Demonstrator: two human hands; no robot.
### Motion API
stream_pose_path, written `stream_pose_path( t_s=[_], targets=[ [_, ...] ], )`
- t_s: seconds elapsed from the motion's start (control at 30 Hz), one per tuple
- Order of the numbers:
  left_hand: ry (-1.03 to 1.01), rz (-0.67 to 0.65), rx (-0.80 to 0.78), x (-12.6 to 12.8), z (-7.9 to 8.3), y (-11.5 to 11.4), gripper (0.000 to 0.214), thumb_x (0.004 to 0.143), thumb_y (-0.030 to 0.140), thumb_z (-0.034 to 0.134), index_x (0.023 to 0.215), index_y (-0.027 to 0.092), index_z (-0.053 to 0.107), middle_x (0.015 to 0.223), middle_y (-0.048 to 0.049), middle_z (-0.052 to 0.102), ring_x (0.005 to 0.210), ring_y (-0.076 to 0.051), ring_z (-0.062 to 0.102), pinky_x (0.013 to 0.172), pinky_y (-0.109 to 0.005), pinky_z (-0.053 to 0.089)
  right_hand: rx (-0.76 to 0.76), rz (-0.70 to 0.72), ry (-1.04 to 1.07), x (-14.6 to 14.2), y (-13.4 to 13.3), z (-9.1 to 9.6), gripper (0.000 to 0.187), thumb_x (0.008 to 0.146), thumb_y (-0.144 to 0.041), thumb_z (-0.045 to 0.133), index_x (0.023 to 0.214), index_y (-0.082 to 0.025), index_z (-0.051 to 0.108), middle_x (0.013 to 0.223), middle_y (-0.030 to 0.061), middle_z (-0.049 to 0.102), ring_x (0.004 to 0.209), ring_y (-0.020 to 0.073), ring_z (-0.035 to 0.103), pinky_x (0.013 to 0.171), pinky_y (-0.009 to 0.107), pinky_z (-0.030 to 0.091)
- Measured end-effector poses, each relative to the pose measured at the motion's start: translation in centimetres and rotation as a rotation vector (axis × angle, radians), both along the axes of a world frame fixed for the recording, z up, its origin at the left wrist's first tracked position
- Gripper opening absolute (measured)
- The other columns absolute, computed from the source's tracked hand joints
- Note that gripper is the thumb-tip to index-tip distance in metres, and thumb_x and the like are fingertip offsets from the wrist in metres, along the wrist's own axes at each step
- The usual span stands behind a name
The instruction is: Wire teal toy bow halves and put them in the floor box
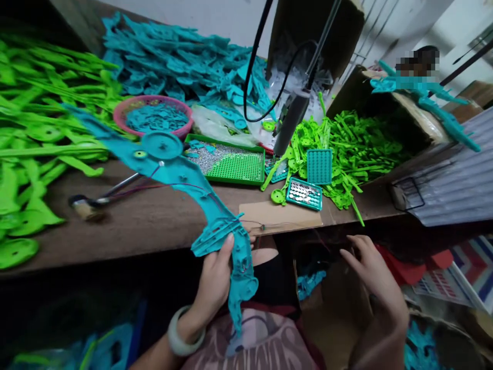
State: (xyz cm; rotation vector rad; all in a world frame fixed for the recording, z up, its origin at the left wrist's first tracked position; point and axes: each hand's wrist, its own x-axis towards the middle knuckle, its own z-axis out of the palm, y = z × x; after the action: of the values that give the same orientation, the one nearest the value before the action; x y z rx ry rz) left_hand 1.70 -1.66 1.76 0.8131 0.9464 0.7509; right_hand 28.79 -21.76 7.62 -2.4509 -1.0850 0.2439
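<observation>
My left hand (217, 272) is closed around the lower part of a long, curved teal plastic shell (192, 180), thumb on top. The shell slants up to the left over the bench, its ribbed inner side facing me. A round cup and a small yellow-green disc sit in its upper part. Thin dark red wires (185, 184) run along the shell, and some trail to the right past its edge. My right hand (370, 262) is off to the right, just beyond the bench edge, thumb and fingers bent but apart. No held object shows in it.
An electric screwdriver (292, 121) hangs over a green tray (241, 165) of small metal parts. Teal trays, one holding silvery discs (304, 192), lie near cardboard (277, 213). Green (42, 128) and teal (173, 56) pieces are heaped behind, beside a pink basket (119, 115). Another person is at the back right.
</observation>
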Motion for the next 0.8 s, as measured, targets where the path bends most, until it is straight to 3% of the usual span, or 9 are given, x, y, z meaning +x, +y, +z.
stream_pose_path(
  t_s=[0.1,0.27,0.37,0.47,0.57,0.67,0.73,0.8],
  targets=[
    [-0.021,-0.115,0.021,1.0,0.3,-1.2,0.051,0.083,0.06,0.067,0.105,0.015,0.07,0.106,-0.0118,0.074,0.1,-0.03,0.07,0.1,-0.042,0.051,0.198,0.167,-0.093,-3.9,3.9,1.5,0.03,0.093,-0.036,0.057,0.118,-0.022,0.062,0.12,0.0117,0.06,0.112,0.0251,0.059,0.097,0.042,0.049],
    [-0.006,-0.275,0.083,2.2,1.0,-3.1,0.049,0.084,0.061,0.064,0.105,0.018,0.072,0.111,-0.0107,0.073,0.102,-0.031,0.069,0.1,-0.045,0.052,0.691,0.489,-0.193,-9.1,14.1,5.9,0.02,0.094,-0.025,0.06,0.113,-0.022,0.063,0.1,0.0071,0.06,0.095,0.0191,0.059,0.082,0.034,0.054],
    [0.08,-0.263,0.242,2.5,0.8,-3.8,0.046,0.084,0.062,0.062,0.099,0.02,0.074,0.108,-0.0109,0.074,0.11,-0.033,0.066,0.106,-0.048,0.046,0.728,0.698,-0.368,-10.9,19.4,7.0,0.027,0.093,-0.032,0.062,0.116,-0.017,0.064,0.105,0.0105,0.056,0.099,0.0225,0.055,0.087,0.039,0.051],
    [0.127,-0.207,0.288,2.6,0.3,-4.1,0.048,0.083,0.063,0.062,0.097,0.019,0.075,0.105,-0.0123,0.074,0.111,-0.034,0.065,0.109,-0.05,0.042,0.685,0.826,-0.511,-12.0,22.5,6.5,0.014,0.095,-0.02,0.056,0.1,-0.018,0.069,0.104,0.011,0.057,0.099,0.0229,0.052,0.089,0.04,0.048],
    [0.078,-0.189,0.198,2.6,0.3,-3.6,0.052,0.081,0.066,0.063,0.096,0.017,0.075,0.102,-0.0134,0.075,0.105,-0.034,0.067,0.104,-0.047,0.047,0.807,0.806,-0.28,-12.3,23.6,5.8,0.018,0.097,-0.019,0.052,0.095,-0.022,0.07,0.099,0.0083,0.059,0.095,0.0206,0.053,0.087,0.04,0.047],
    [0.004,-0.15,0.036,2.2,0.8,-2.7,0.053,0.08,0.065,0.066,0.096,0.015,0.074,0.099,-0.013,0.076,0.096,-0.031,0.071,0.095,-0.042,0.054,0.983,0.566,0.3,-10.7,22.9,6.0,0.027,0.102,-0.034,0.043,0.104,-0.027,0.068,0.073,0.0008,0.052,0.069,0.015,0.052,0.073,0.035,0.049],
    [-0.044,-0.085,-0.059,1.8,1.0,-2.0,0.053,0.078,0.064,0.069,0.094,0.013,0.073,0.095,-0.0127,0.076,0.088,-0.029,0.072,0.085,-0.039,0.058,1.054,0.351,0.646,-8.9,21.6,6.7,0.033,0.102,-0.041,0.038,0.104,-0.026,0.067,0.059,-0.0058,0.033,0.049,0.0103,0.035,0.054,0.027,0.043],
    [-0.092,0.01,-0.114,1.4,1.0,-1.4,0.053,0.075,0.062,0.073,0.094,0.012,0.073,0.091,-0.0118,0.076,0.083,-0.027,0.073,0.076,-0.035,0.059,1.031,0.235,0.868,-7.0,19.9,7.1,0.035,0.099,-0.047,0.044,0.101,-0.022,0.067,0.059,-0.0083,0.022,0.043,0.0077,0.018,0.041,0.022,0.029]
  ],
)
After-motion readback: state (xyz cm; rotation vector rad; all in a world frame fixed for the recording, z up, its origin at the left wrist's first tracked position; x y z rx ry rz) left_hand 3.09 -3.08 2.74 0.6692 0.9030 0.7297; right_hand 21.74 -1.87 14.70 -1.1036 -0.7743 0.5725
